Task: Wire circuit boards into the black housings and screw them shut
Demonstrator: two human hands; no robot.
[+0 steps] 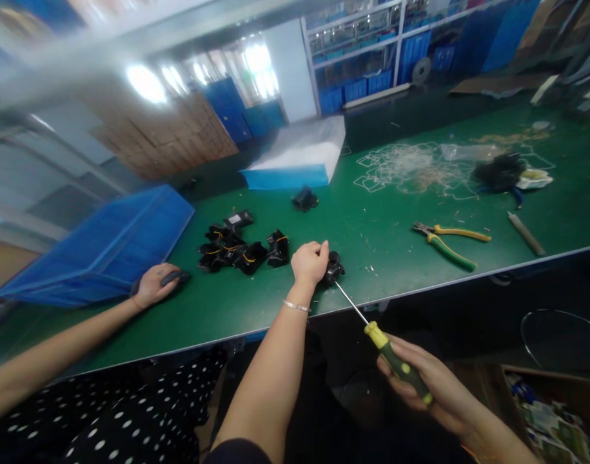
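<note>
My left hand point(310, 263), with a bracelet at the wrist, is closed on a small black part point(333, 268) at the table's front edge. The part's exact kind I cannot make out. A screwdriver point(396, 357) with a green and yellow handle is wrapped in my right hand point(427, 380). Its metal shaft slants up to the left, and the tip meets the black part. Left of my left hand lie several black bundles point(250, 256) with yellow ties. Another black piece point(305, 199) lies farther back.
A co-worker's hand point(157, 283) rests on a dark object at left, beside a blue bin point(106, 248). Pliers point(432, 238) and a grey stick point(525, 233) lie to the right. Behind are a tangle of clear strips point(415, 167) and a white-and-blue box point(295, 154) on the green table point(372, 225).
</note>
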